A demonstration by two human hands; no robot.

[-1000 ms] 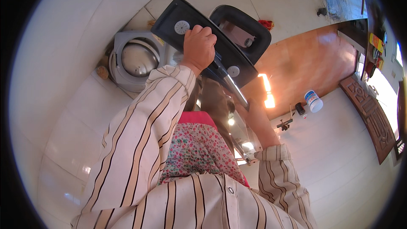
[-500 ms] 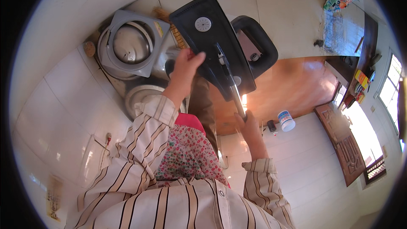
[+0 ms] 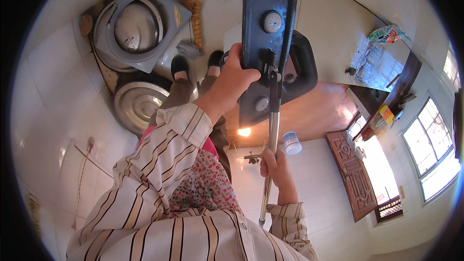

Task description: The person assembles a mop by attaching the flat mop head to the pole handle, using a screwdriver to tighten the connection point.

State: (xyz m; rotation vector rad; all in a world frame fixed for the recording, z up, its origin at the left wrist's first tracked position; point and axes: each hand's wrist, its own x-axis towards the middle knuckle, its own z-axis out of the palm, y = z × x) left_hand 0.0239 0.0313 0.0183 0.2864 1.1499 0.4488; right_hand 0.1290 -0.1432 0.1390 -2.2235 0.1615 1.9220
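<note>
Mop head [image 3: 256, 41] sits gripped by outstretched left hand [image 3: 229, 84], right hand [image 3: 277, 168] curled round pole [image 3: 274, 130].

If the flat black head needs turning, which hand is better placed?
Probably the left hand: it grips the edge of the flat black head. The right hand is farther off, closed around the metal pole.

On the left edge of the mop head [image 3: 255, 43] is the left hand [image 3: 229, 84]; from it the pole [image 3: 273, 130] goes toward the body, with the right hand [image 3: 277, 166] on it. Left of the mop head lies the brush [image 3: 196, 24], farther left the pot [image 3: 137, 26]; behind its right side, the frame [image 3: 307, 63].
</note>
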